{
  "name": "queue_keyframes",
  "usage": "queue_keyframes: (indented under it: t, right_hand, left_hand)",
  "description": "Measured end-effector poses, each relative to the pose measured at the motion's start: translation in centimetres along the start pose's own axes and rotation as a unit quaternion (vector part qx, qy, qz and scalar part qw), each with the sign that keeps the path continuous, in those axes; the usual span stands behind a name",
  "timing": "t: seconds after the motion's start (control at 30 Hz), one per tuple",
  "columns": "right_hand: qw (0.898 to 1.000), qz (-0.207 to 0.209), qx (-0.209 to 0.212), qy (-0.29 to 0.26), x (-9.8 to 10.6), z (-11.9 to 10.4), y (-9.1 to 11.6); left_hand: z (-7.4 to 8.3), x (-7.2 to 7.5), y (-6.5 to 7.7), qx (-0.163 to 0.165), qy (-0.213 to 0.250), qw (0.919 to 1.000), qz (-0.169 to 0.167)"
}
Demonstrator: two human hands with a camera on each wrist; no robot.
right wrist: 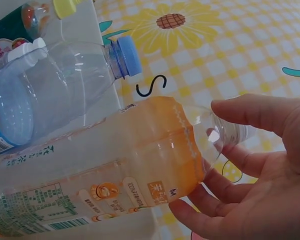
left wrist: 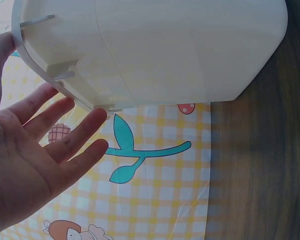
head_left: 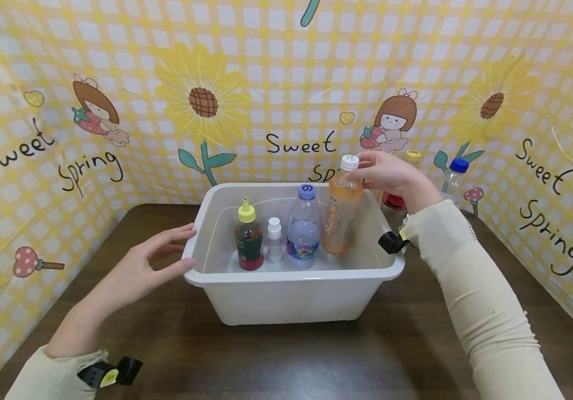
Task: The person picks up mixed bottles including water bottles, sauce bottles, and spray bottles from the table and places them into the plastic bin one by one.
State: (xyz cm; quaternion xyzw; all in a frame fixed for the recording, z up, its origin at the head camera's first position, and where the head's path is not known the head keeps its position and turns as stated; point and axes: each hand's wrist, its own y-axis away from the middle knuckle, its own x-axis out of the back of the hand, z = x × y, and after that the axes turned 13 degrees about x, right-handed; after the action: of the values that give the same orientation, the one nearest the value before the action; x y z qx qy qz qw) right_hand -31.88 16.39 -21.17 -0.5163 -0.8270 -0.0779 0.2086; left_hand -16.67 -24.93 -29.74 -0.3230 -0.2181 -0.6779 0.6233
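A white plastic basin (head_left: 291, 300) holds several bottles standing upright. My right hand (head_left: 386, 172) grips the neck of an orange-labelled bottle (head_left: 341, 211) with a white cap, at the basin's right end. In the right wrist view the thumb lies on one side of the neck and the fingers on the other. Beside it stands a clear bottle (head_left: 303, 233) with a purple-blue cap. Further left are a small white-capped bottle (head_left: 274, 241) and a yellow-nozzled squeeze bottle (head_left: 249, 239) with dark red liquid. My left hand (head_left: 136, 266) touches the basin's left rim with extended fingers.
Behind my right forearm, outside the basin, stand a yellow-capped bottle (head_left: 413, 156) and a blue-capped bottle (head_left: 458, 166), both partly hidden. The basin rests on a dark wooden table (head_left: 286, 361). A yellow checked cloth (head_left: 276, 83) hangs behind and at both sides.
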Motion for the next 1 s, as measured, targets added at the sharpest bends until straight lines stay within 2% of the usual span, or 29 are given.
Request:
queue_keyframes:
  t: [0.27, 0.77, 1.0]
  right_hand:
    - [1.0, -0.013, -0.018, 0.014, -0.01, 0.15, -0.24]
    - [0.993, -0.05, -0.038, 0.103, -0.13, 0.31, -0.19]
    - [0.985, -0.063, -0.034, 0.157, -0.17, 0.21, -0.14]
  left_hand:
    - [0.0, 0.02, -0.04, 0.003, -0.002, 1.0, 0.0]
    - [-0.06, -0.03, 0.07, 0.007, -0.003, 1.0, 0.001]
    - [-0.1, -0.02, 0.07, 0.008, -0.001, 1.0, 0.0]
